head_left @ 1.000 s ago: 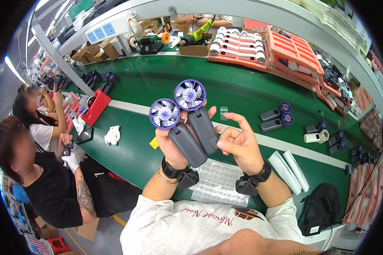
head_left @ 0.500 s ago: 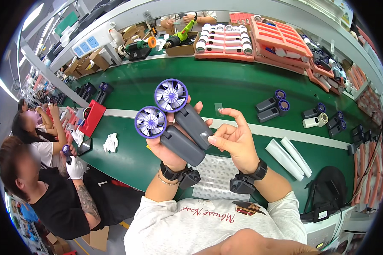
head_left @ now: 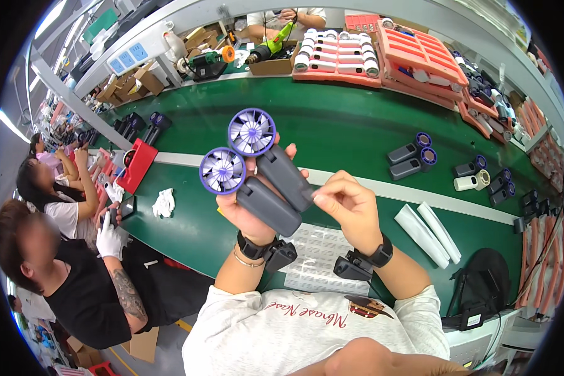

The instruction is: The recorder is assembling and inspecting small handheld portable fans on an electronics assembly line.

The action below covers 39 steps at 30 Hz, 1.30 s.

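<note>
Two dark grey handheld fans with purple-rimmed heads lie side by side in my left hand (head_left: 237, 215), its fingers wrapped round them from beneath. The upper fan (head_left: 284, 177) points its handle's end toward my right hand (head_left: 355, 213). Just below it rests the lower fan (head_left: 266, 207), its head to the left. My right hand's thumb and forefinger are pinched together at the tip of the upper fan's handle. What lies between those fingertips is too small to make out. Under my hands is a white sheet (head_left: 316, 254) with rows of small printed labels.
Several finished-looking fans (head_left: 406, 168) lie to the right, beside two white rolls (head_left: 423, 237). Pink foam trays (head_left: 338, 59) stand along the back, near a green heat gun (head_left: 272, 45). At left are a red holder (head_left: 138, 166), a crumpled white cloth (head_left: 163, 203) and a co-worker (head_left: 84, 276).
My right hand's raised forefinger, with a small clear film at its tip, has come down to the thumb at the handle's end. The left hand still holds both fans.
</note>
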Each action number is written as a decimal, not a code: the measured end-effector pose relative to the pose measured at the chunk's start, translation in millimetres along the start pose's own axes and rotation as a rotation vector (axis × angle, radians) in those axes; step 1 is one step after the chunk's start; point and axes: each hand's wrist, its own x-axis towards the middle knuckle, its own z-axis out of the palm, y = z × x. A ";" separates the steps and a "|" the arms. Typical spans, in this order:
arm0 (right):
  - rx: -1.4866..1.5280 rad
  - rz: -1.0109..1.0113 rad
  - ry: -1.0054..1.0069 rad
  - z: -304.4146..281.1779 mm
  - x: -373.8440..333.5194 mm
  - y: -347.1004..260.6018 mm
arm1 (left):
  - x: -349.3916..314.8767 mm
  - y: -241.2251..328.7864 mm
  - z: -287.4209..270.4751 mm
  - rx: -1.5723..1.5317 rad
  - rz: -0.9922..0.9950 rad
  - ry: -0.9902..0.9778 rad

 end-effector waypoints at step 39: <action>-0.752 -0.097 -0.323 -27.3 5.6 -13.7 | 103.7 -9.0 -113.1 1.400 -0.619 -0.328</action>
